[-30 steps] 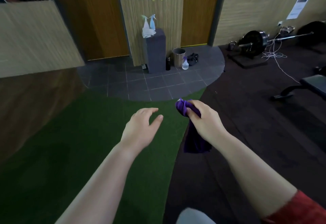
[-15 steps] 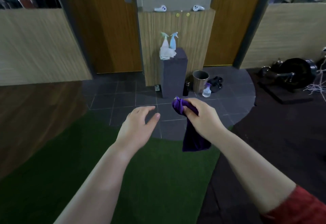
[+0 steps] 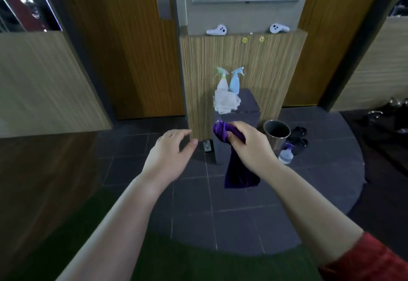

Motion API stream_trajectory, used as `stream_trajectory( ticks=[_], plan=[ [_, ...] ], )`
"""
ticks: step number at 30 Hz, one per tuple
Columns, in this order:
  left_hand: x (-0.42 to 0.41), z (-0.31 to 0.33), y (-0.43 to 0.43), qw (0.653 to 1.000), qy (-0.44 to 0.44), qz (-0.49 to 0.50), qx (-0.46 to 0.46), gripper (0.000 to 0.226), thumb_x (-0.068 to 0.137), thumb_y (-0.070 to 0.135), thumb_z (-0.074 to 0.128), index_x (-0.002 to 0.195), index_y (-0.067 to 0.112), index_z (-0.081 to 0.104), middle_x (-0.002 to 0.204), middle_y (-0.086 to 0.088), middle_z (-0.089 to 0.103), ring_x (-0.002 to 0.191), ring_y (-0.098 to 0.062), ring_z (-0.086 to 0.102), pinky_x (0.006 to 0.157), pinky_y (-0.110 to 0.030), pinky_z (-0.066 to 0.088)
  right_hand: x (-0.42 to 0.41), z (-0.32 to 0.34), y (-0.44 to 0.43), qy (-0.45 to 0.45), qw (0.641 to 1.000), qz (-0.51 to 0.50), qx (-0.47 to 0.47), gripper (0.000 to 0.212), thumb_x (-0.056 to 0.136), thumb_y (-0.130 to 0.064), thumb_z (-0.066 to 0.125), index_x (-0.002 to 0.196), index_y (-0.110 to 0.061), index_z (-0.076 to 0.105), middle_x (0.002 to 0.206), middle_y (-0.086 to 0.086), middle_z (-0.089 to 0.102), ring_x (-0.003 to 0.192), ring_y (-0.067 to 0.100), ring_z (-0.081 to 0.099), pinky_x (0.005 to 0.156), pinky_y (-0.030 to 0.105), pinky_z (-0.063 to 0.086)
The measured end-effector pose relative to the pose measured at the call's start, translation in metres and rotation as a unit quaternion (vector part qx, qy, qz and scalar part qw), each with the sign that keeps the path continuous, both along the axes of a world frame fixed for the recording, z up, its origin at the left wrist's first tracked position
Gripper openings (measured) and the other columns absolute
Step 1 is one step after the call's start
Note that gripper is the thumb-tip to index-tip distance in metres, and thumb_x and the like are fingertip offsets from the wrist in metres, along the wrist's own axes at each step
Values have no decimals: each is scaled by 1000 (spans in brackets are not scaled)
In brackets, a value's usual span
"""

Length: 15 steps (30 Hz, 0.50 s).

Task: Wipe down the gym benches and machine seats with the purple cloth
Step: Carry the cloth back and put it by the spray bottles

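The purple cloth point(image 3: 239, 170) hangs bunched from my right hand point(image 3: 249, 146), which grips its upper end at mid frame. A fold of the cloth sticks out above my fingers. My left hand point(image 3: 170, 157) floats beside it to the left, holding nothing, with fingers loosely apart. Both hands are held out in front of a dark grey pedestal point(image 3: 249, 106). No bench or machine seat is in view.
On the pedestal stand two spray bottles point(image 3: 229, 80) and a white rag point(image 3: 226, 102). A metal bin point(image 3: 277, 132), a small spray bottle point(image 3: 286, 154) and black sandals point(image 3: 298, 139) are on the grey tiles to the right. Wooden doors and a wall screen lie behind; green turf underfoot.
The view has swung left and closed in on the pedestal; the barbell and bench on the right have left the frame. My hands keep the same pose, cloth still held.
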<state>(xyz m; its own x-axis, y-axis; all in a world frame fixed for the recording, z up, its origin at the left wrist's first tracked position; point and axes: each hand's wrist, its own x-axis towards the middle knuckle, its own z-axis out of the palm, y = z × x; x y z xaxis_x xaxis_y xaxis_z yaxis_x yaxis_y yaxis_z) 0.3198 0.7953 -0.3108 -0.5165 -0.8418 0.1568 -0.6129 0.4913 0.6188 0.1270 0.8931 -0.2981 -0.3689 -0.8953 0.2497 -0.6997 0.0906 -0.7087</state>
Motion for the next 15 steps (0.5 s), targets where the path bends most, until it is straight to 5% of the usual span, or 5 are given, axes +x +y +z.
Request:
stream_trajectory(
  ticks=[8,11,15],
  plan=[
    [-130,15,-230,1000,-5,-14,-11,49,93,56,42,136,34,47,141,12,45,130,-10,40,103,-36,41,-115,15,-220,-3,1000,13,1,8,95,-27,50,89,-27,56,83,-14,56,78,2,49,65,7,33],
    [-182,13,-311,1000,1,-6,-19,50,92,58,42,135,35,48,141,10,45,129,-10,42,101,-35,43,-170,12,-303,-4,1000,16,-4,14,95,-28,50,95,-18,60,86,-5,60,79,6,52,68,16,36],
    [-244,17,-412,1000,13,21,-11,50,91,59,42,135,36,47,142,10,44,130,-10,40,99,-31,41,-240,19,-413,8,1000,18,-1,17,94,-35,49,106,-29,59,96,-7,61,91,10,56,79,32,45]
  ],
)
